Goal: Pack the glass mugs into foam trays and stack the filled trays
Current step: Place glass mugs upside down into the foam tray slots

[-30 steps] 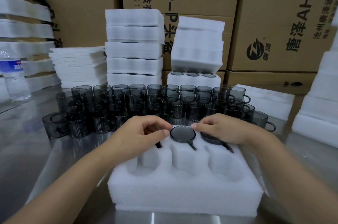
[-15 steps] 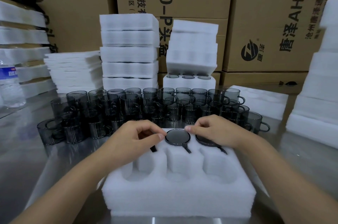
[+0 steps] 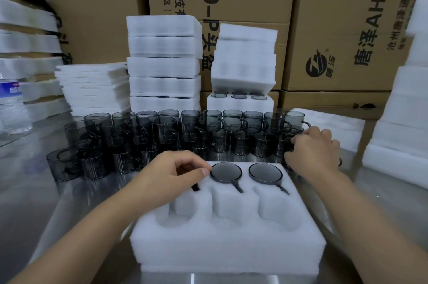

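— On the foam tray (image 3: 227, 249), how far is the packing?
— Middle mug (image 3: 225, 173) and right mug (image 3: 265, 173) sit in the back row. The left hand (image 3: 171, 174) curls its fingers over a third mug (image 3: 195, 187). The front pockets (image 3: 228, 212) are empty.
— And the right hand (image 3: 312, 154)?
— Curled among the loose mugs (image 3: 166, 130); its grip I cannot tell.

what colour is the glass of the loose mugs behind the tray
Smoky dark grey, see-through. The head view, the only one, shows it best on the loose mugs.
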Motion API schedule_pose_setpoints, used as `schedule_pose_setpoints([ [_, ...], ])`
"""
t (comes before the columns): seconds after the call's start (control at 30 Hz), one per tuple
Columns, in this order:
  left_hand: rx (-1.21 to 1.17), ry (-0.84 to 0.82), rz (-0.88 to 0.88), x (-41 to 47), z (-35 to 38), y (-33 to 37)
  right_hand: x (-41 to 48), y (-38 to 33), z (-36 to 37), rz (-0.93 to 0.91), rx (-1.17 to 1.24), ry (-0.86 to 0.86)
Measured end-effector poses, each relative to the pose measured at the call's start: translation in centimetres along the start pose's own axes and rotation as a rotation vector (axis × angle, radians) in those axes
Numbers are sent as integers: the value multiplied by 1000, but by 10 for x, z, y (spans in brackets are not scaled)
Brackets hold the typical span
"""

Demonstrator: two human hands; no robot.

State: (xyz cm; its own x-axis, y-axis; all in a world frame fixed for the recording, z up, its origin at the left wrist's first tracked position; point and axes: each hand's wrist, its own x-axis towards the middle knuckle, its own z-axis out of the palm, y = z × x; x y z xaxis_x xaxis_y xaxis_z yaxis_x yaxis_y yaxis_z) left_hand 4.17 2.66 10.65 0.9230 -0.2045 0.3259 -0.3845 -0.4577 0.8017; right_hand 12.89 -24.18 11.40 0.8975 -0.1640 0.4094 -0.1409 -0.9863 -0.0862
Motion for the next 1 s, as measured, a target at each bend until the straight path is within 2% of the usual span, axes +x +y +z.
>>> schedule_pose_setpoints([
  [0.2, 3, 5, -4, -1, 0, 0, -2, 1, 0, -1, -40, -101],
  [0.33, 12, 7, -13, -1, 0, 1, -3, 2, 0, -20, -28, -102],
  [0.63, 23, 9, -10, -1, 1, 3, -5, -4, -2, -25, 200, -127],
  [0.8, 26, 11, -5, -1, 0, 3, -7, -13, -23, -73, 427, -4],
  [0.9, 19, 12, -2, -2, 1, 4, -15, -25, -43, -180, 615, 154],
  [1.0, -32, 26, 5, -1, 2, 5, -30, -34, -60, -333, 812, 218],
])
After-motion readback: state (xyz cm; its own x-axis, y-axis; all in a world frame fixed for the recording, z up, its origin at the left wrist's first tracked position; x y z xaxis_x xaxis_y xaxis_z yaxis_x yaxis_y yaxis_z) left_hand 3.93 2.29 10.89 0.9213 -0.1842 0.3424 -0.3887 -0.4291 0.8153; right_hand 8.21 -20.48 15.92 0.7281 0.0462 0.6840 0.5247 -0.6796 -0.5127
